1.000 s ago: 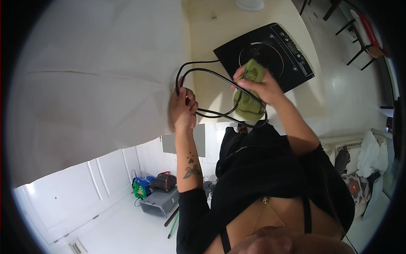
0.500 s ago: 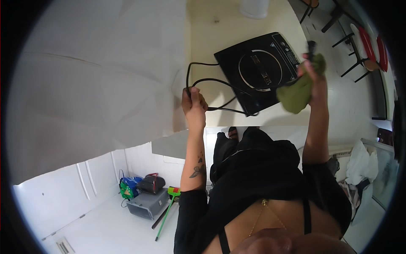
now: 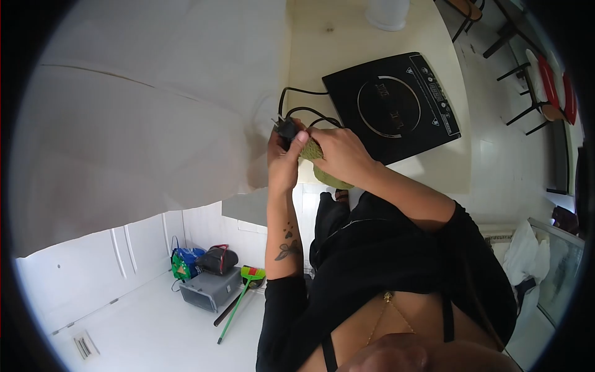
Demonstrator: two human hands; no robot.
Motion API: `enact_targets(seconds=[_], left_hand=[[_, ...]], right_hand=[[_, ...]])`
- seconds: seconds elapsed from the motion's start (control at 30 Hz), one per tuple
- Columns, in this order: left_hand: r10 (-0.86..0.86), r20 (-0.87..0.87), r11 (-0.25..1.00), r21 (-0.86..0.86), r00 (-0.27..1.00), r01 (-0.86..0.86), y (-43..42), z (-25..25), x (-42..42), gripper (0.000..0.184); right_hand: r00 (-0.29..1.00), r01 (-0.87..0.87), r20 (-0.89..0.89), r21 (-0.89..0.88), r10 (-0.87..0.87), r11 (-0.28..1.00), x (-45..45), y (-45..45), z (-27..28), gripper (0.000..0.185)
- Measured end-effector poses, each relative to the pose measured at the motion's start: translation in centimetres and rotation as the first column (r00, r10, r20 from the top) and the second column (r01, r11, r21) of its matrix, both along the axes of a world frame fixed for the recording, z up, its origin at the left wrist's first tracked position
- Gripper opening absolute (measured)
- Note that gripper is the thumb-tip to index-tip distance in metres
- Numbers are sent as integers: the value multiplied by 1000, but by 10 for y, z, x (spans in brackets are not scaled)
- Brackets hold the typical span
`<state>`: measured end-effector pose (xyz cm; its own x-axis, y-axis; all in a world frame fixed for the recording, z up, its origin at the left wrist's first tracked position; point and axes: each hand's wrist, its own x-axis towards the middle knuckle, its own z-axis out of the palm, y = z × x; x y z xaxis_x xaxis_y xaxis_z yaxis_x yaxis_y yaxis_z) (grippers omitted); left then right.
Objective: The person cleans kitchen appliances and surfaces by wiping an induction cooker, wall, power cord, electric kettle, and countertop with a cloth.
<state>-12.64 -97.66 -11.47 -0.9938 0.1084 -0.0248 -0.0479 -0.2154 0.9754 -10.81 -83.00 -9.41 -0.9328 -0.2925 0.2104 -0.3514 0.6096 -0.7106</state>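
Black, likely being light and stiff at plug but bending softly along cord; favouring plug body for hold, keeping clear of metal prongs. Pinching plug narrowly in left hand, between thumb and fingers. Bunching soft green cloth inside curled right hand, just beside plug, near cooktop.

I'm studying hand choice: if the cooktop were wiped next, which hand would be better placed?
Probably the right hand: it holds the green cloth and lies nearer the black cooktop, while the left hand seems occupied with the plug.
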Motion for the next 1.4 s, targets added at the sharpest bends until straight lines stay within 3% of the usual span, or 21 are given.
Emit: enact_targets(seconds=[0.07,0.17,0.23,0.3,0.37,0.47,0.53,0.6,0.67,0.73,0.8,0.87,0.9,0.93,1.0,1.03,1.1,1.17,1.27,1.37,1.4], left_hand=[[170,108,985,-50,979,-166,-2,4,-4,31],[101,14,993,-65,995,-100,-8,5,-14,28],[62,162,977,191,985,-93,2,18,-17,25],[43,203,981,175,978,-80,1,27,-23,22],[28,236,983,172,971,-70,-4,24,-36,18],[-130,251,985,144,959,96,-9,27,-49,17],[-244,260,963,179,934,201,-10,34,-52,16],[-355,261,928,217,898,304,-10,37,-53,16],[-455,243,858,376,857,349,-9,37,-55,15],[-465,263,862,353,845,364,-4,32,-58,16],[-468,283,867,332,837,373,0,21,-61,18],[-242,233,962,-64,942,264,4,5,-64,19],[-110,214,959,-236,971,160,6,-3,-68,25],[-111,215,958,-235,970,161,8,-15,-73,25],[92,-306,688,-668,948,-282,16,-36,-76,33],[132,-321,625,-708,938,-330,18,-37,-73,36],[190,-260,678,-662,947,-318,14,-57,-76,34],[249,-187,728,-611,950,-311,15,-65,-71,32],[371,-114,819,-428,922,-382,24,-56,-42,30],[465,-171,801,-335,869,-495,27,-52,-18,29],[466,-164,801,-339,869,-494,28,-46,-16,29]], right_hand=[[1000,-22,8,-31,23,999,-5,4,-3,32],[999,-40,28,-135,45,990,-5,33,-1,49],[997,11,79,-172,3,985,-8,54,-22,44],[994,-1,111,-170,20,986,-6,70,-37,43],[800,45,597,-157,58,987,2,80,-38,43],[853,31,520,-137,46,990,12,91,-64,43],[876,138,483,-246,-2,960,11,92,-72,48],[896,214,443,-475,22,853,-1,84,-71,68],[869,162,485,-463,97,872,-10,73,-60,81],[917,-167,261,-437,303,884,-17,62,-63,86],[938,-200,197,-368,286,908,-20,54,-69,90],[843,-119,499,-191,201,974,-20,50,-69,86],[838,-32,531,-175,122,984,-17,46,-70,79],[838,-31,532,-175,121,984,-13,42,-81,79],[912,95,410,-163,-20,982,-6,36,-101,70],[912,95,409,-162,-21,982,-5,42,-104,70],[974,113,221,-249,-57,962,-2,68,-86,65],[850,314,500,-233,-163,920,-9,115,-51,55],[721,668,359,-136,-592,732,-18,203,-68,49],[664,728,519,-281,-539,626,-3,236,-48,46],[677,633,600,-178,-427,753,7,226,-40,45]])
